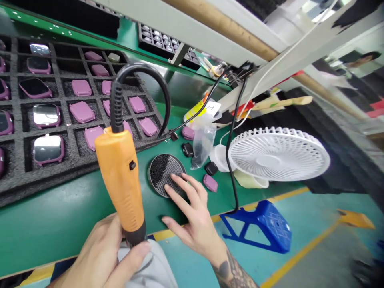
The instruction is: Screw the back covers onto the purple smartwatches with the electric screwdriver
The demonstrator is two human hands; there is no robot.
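Observation:
My left hand point(99, 256) is closed around the black lower end of an orange electric screwdriver point(120, 176), whose black cord loops up from its top. The screwdriver's tip is out of sight. Fingers apart, my right hand point(195, 212) reaches over a round dish point(149, 176) with a perforated plate. Two of its fingertips rest on or just above the plate, beside a heap of tiny dark pieces point(159, 168) that look like screws. Whether those fingertips touch any piece I cannot tell.
A dark foam tray point(69, 170) at left holds several purple watch cases point(82, 112) and watches with screens. Right of the dish lie a purple case point(210, 183), black parts point(187, 149) and a plastic bag point(204, 144). A white fan point(279, 156) and blue stool point(264, 226) stand at right.

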